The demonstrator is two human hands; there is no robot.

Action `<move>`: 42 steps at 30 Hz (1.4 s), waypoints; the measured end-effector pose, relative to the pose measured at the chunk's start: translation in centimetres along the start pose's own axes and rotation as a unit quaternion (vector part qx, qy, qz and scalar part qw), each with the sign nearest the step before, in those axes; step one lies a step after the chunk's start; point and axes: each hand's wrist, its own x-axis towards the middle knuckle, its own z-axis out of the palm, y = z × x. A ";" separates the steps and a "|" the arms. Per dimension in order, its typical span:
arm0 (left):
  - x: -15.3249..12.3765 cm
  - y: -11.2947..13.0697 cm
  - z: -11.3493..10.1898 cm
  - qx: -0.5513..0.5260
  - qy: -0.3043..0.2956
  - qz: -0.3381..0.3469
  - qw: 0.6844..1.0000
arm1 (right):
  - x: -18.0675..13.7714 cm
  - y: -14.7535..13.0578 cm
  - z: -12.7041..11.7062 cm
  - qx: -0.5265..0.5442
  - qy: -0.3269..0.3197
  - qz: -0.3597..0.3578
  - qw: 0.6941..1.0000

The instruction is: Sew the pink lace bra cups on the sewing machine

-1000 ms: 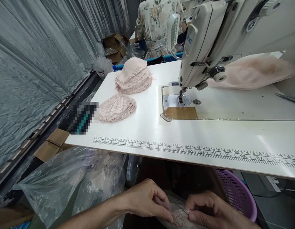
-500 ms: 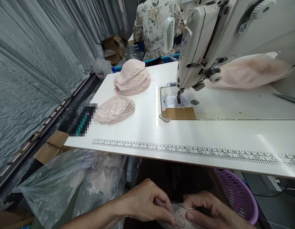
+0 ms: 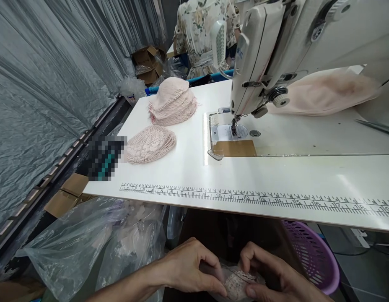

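Note:
Low in the picture, below the table's front edge, both hands are at a small pale pink lace piece (image 3: 237, 284). My left hand (image 3: 193, 268) pinches its left side between thumb and fingers. My right hand (image 3: 271, 274) has its thumb on the right side, with the index finger arched above the top edge. A dark thread-like line runs across the lace. Something thin and see-through surrounds the piece; I cannot tell whether it is plastic or sheer fabric. The lower part is cut off by the frame.
A white sewing machine (image 3: 254, 63) stands on the white table (image 3: 169, 176), which has a printed ruler. Two stacks of pink cups, a plain stack (image 3: 172, 102) and a lace stack (image 3: 152, 144), lie left. A purple basket (image 3: 320, 260) is below right; a person (image 3: 203, 37) is beyond.
My right hand's fingers have lifted and arched slightly, so more of the lace piece shows. My left hand keeps its pinch and has shifted slightly left.

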 end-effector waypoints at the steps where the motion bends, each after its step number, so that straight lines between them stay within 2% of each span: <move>1: 0.0 -0.1 0.0 0.006 -0.001 0.003 1.000 | 0.0 0.0 0.0 -0.006 -0.002 0.009 1.000; 7: 0.2 0.3 0.3 0.016 -0.014 -0.001 1.000 | 0.2 0.0 0.4 0.017 -0.026 0.049 0.998; 13: 0.2 0.7 0.2 0.032 0.004 -0.010 0.999 | 1.1 -0.3 0.8 0.123 -0.033 0.012 0.992; 16: 0.1 0.9 0.0 0.057 0.013 0.006 0.998 | 1.2 -0.2 0.8 0.163 -0.026 -0.021 0.986; 22: 0.2 1.0 0.0 0.006 0.012 -0.016 1.000 | 1.3 0.5 0.7 0.140 0.011 0.000 0.990; 30: 0.6 0.4 0.3 -0.028 0.016 0.000 0.999 | 1.4 0.8 0.7 0.091 0.052 -0.004 0.994; 37: 0.1 0.3 0.1 -0.030 0.012 -0.001 0.999 | 1.2 1.0 1.7 0.234 0.058 -0.005 0.971; 39: 0.1 0.5 0.1 -0.029 0.022 -0.008 0.999 | 1.2 0.6 1.8 0.243 0.059 -0.006 0.968; 42: 0.3 0.6 0.5 -0.058 0.035 -0.036 0.997 | 1.3 0.1 1.8 0.194 0.053 -0.004 0.980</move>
